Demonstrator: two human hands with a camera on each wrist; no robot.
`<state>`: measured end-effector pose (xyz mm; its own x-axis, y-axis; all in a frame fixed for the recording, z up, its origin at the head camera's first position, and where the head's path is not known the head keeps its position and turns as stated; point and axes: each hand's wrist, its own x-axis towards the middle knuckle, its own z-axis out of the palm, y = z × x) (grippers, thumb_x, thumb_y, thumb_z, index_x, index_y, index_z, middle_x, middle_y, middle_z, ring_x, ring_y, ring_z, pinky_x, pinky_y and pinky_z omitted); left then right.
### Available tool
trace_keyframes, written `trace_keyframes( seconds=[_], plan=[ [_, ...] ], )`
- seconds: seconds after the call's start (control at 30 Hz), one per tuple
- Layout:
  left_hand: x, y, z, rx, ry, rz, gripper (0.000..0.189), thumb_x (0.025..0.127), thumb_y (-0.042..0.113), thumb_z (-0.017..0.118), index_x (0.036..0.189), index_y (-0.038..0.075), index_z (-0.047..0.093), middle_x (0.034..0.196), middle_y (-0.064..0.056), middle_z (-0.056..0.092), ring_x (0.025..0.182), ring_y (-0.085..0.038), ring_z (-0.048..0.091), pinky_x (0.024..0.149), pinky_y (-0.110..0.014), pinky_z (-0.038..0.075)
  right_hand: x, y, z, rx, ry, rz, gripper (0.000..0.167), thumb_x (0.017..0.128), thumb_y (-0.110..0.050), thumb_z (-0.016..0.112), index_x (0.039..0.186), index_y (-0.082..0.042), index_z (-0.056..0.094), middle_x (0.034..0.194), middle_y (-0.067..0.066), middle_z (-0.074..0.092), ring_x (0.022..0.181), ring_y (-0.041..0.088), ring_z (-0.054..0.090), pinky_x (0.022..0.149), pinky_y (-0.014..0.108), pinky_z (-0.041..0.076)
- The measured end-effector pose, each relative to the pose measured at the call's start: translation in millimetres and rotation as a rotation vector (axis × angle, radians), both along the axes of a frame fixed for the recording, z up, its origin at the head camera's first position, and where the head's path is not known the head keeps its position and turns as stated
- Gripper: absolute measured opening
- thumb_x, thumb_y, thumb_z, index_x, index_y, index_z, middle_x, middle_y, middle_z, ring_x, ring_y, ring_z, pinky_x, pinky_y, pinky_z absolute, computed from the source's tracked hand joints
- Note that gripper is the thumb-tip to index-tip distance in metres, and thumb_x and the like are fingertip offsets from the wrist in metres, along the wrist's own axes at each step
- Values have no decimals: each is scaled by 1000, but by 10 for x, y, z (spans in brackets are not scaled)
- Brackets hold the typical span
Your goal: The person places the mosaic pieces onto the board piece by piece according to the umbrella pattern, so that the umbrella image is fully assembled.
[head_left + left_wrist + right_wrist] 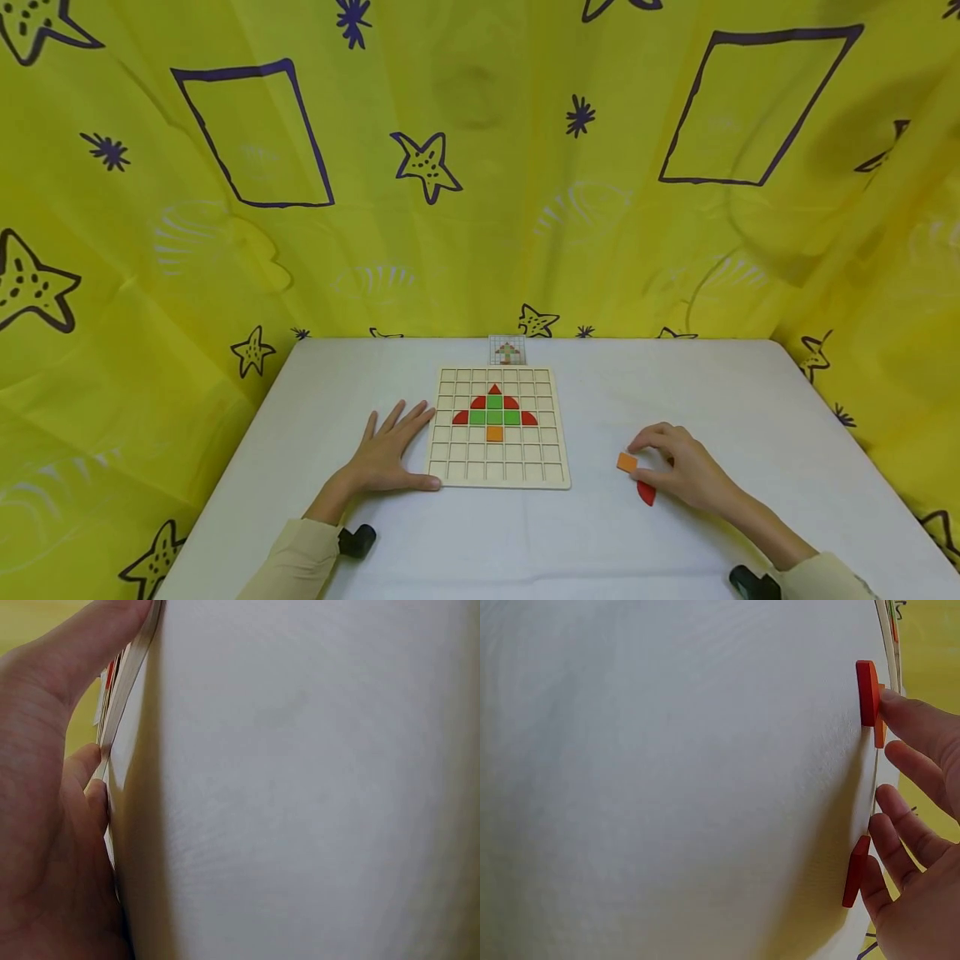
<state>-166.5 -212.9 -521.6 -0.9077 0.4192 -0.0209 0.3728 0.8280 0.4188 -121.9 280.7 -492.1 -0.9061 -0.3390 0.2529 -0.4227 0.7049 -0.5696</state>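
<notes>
A pale wooden grid board lies on the white table. Red, green and one orange piece form a tree shape in its cells. My left hand rests at the board's left side, fingers spread and fairly straight, thumb against the front left corner. To the right of the board, my right hand pinches an orange square tile between thumb and index finger. A red curved piece lies beside the thumb. Another red piece stands out near the other fingers in the right wrist view.
A small pattern card showing a similar tree shape lies just behind the board. A yellow curtain with starfish drawings hangs along the table's back and sides. The white tabletop extends in front of the board.
</notes>
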Motion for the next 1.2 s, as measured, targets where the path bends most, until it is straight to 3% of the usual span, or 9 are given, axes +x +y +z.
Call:
trace_keyframes(
  seconds=[0.53,1.2],
  plan=[
    [4,5,6,9,-1,0,122,66,83,73,164,25,29,171,1,21,158,-33,5,119,-69,-7,8,11,-58,-34,74,11,26,77,-15,91,92,-27,73,110,1,67,97,22,56,73,28,49],
    [26,19,47,25,1,-1,121,67,80,75,163,23,31,170,0,23,158,-34,6,118,-70,-7,3,17,-51,-19,49,15,22,80,-15,89,93,-25,74,112,1,66,98,23,55,72,28,48]
  ],
)
